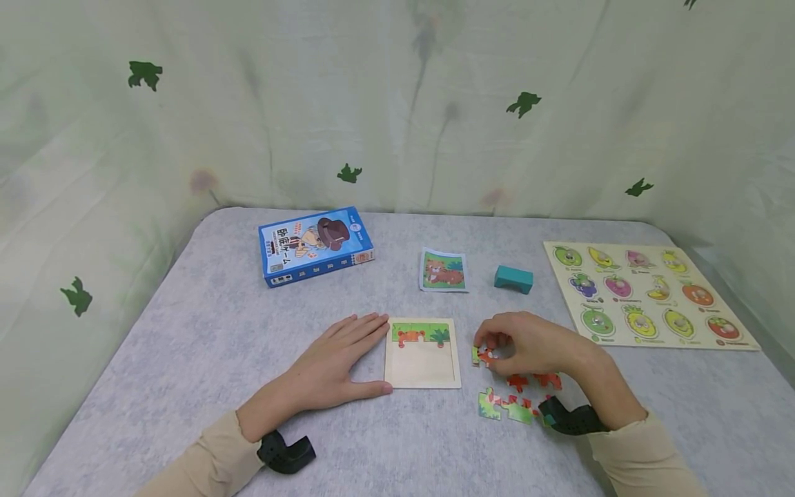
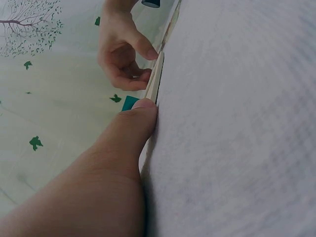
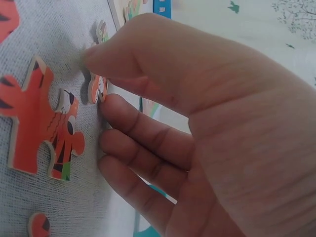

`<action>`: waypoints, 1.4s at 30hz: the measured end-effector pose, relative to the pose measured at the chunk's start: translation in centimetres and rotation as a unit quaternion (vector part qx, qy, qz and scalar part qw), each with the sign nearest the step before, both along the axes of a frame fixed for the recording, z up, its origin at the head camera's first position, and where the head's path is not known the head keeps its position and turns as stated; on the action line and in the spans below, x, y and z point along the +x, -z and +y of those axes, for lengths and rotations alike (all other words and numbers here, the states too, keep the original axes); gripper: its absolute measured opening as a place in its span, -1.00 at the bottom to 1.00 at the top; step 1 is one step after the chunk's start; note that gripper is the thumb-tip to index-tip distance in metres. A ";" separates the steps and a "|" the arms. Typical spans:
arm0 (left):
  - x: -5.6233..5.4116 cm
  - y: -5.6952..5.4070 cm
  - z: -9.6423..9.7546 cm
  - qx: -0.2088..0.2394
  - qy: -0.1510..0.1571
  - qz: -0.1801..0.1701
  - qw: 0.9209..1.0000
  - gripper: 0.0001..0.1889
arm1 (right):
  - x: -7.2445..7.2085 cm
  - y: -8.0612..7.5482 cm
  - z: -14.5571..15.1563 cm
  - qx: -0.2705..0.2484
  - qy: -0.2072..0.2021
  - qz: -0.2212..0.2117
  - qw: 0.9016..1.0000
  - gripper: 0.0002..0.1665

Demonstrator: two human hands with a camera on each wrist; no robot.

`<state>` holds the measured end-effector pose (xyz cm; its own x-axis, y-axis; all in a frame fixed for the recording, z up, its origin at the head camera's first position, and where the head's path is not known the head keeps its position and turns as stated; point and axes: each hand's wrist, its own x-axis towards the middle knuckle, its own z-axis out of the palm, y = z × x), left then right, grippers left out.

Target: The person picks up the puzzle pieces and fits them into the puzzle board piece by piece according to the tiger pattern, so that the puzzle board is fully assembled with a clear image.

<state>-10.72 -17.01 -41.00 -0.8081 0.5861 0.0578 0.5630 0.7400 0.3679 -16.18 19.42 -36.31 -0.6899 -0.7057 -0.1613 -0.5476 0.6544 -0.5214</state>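
Note:
My left hand (image 1: 341, 362) lies with fingers straight at the left side of a square wooden puzzle tray (image 1: 422, 376), fingertips and thumb touching its edge. Along the tray's top, a green strip of fitted pieces shows an orange animal part and a plant. Just right of the tray, my right hand (image 1: 528, 342) pinches a small orange-and-green puzzle piece (image 1: 486, 355) between thumb and fingers, low over the table. That puzzle piece (image 3: 98, 88) is partly covered by the thumb in the right wrist view. Beside it lies a red-orange piece (image 3: 32, 121) with black stripes.
Several loose pieces (image 1: 489, 406) lie below the right hand. Behind the tray are a bear picture card (image 1: 444, 270) and a teal block (image 1: 513, 278). A blue box (image 1: 315, 245) lies at back left, a fruit board (image 1: 633, 297) at right.

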 end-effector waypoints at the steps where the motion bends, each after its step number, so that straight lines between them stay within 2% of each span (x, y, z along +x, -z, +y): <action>1: 0.0 0.0 0.0 0.000 0.000 -0.001 1.000 0.05 | 0.0 0.0 0.0 0.000 0.000 0.000 1.000 -0.75; 11: 0.0 0.0 0.0 -0.005 -0.002 0.004 1.000 0.06 | -0.1 0.0 -0.1 0.001 0.000 0.016 1.000 -0.74; 27: 0.0 0.2 0.0 -0.002 -0.001 0.000 1.000 0.06 | 0.2 0.0 -1.2 -0.005 0.009 0.081 0.997 -0.67; 42: 0.0 0.2 0.0 -0.002 -0.002 0.001 1.000 0.06 | 0.7 0.4 -2.6 -0.014 0.016 0.111 0.994 -0.64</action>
